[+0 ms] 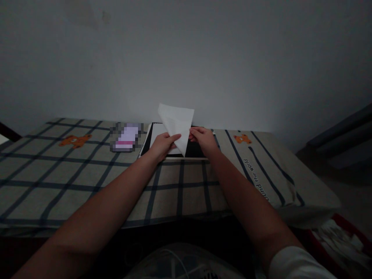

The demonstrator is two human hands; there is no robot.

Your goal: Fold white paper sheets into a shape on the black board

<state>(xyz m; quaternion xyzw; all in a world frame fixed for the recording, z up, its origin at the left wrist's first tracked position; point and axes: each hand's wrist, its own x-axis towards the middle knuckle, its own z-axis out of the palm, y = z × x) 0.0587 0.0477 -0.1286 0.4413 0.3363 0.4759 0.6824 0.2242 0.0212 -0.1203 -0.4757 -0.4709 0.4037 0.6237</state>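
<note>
Paper [178, 123] is wht; sheet [194, 149] below is blk. Tablecloth [72, 174] is lt grey w/ dk blue checks & stripes, orange bear prints [76, 141], dk lettering [255, 176]. Wall [186, 58] is grey.

Checked tablecloth [95, 186] with orange bear prints [76, 141] and, at right, dark lettering [255, 178]. A pixelated lilac object [128, 135] lies toward the left. Behind rises a grey wall [186, 58]; lower right, a red bin [350, 226] holds pale, crumpled stuff [338, 241].
</note>
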